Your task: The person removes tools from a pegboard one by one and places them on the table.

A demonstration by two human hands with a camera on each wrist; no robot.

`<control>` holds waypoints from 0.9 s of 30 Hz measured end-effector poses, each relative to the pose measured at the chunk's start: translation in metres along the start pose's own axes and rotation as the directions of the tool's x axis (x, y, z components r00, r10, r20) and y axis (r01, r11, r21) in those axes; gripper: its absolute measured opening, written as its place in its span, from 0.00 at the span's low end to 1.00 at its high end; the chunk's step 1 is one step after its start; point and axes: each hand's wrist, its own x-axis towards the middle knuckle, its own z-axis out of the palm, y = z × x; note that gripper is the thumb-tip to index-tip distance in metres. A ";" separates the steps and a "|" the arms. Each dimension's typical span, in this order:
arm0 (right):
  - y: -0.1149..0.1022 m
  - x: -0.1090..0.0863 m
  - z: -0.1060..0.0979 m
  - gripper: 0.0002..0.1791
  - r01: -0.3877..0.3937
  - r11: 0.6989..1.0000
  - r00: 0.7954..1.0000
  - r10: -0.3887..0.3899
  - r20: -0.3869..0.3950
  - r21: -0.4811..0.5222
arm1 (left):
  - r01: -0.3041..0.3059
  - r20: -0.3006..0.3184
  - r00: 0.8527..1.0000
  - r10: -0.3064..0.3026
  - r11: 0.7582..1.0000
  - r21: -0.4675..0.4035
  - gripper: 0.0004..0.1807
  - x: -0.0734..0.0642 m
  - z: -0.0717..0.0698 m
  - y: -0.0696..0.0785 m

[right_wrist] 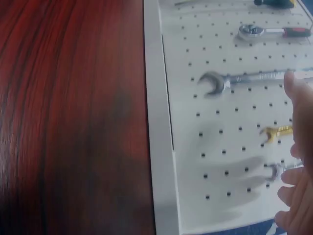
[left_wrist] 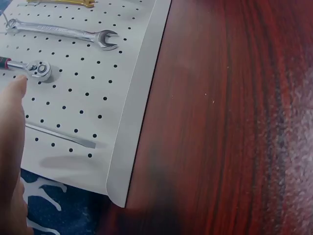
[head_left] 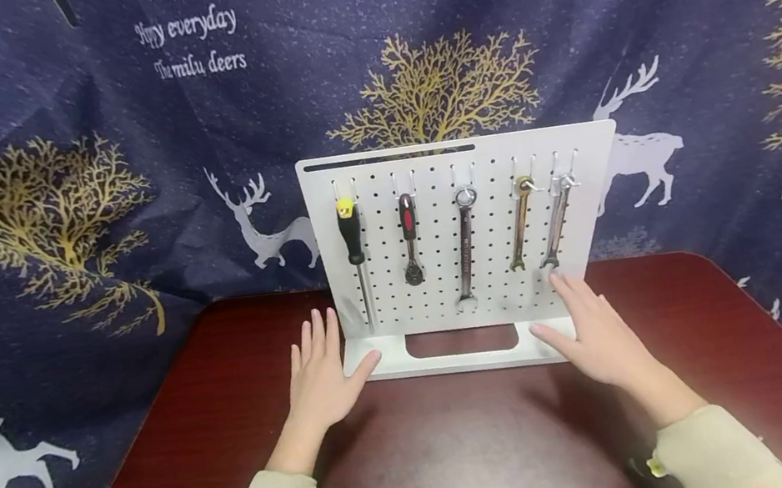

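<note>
A white pegboard [head_left: 437,296] stands upright on the table, with tools hanging from its hooks. From left to right hang a screwdriver [head_left: 353,237] with a black and yellow handle, a ratchet wrench [head_left: 409,233] with a red and black grip, a large combination wrench [head_left: 465,245], a small gold-toned wrench [head_left: 520,224] and a silver wrench [head_left: 558,223]. My left hand [head_left: 323,376] is spread beside the board's lower left corner, holding nothing. At the lower right, my right hand [head_left: 598,335] has its fingers extended, fingertips just below the silver wrench, and holds nothing.
The dark red wooden table [head_left: 437,448] extends in front of the board and to both sides. Behind it hangs a dark blue cloth [head_left: 292,90] printed with deer and golden trees. The board's base has a wide cut-out slot [head_left: 462,341].
</note>
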 end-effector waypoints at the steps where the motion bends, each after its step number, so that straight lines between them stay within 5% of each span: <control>1: -0.002 0.000 0.001 0.46 0.003 1.000 1.000 -0.003 -0.008 0.019 | 0.003 -0.003 1.000 -0.003 1.000 -0.018 0.54 0.000 0.000 0.000; 12: -0.034 0.011 0.013 0.38 0.050 0.986 0.995 -0.036 -0.091 0.161 | 0.032 -0.091 0.994 -0.055 0.972 -0.233 0.48 0.006 -0.004 -0.007; 20: -0.064 0.026 0.025 0.32 0.085 0.962 0.989 -0.050 -0.136 0.259 | 0.036 -0.097 0.992 -0.084 0.906 -0.421 0.41 0.018 0.001 -0.012; 27: -0.086 0.041 0.047 0.24 0.170 0.902 0.978 -0.106 -0.178 0.397 | 0.035 -0.115 0.987 -0.111 0.853 -0.521 0.37 0.029 0.002 -0.009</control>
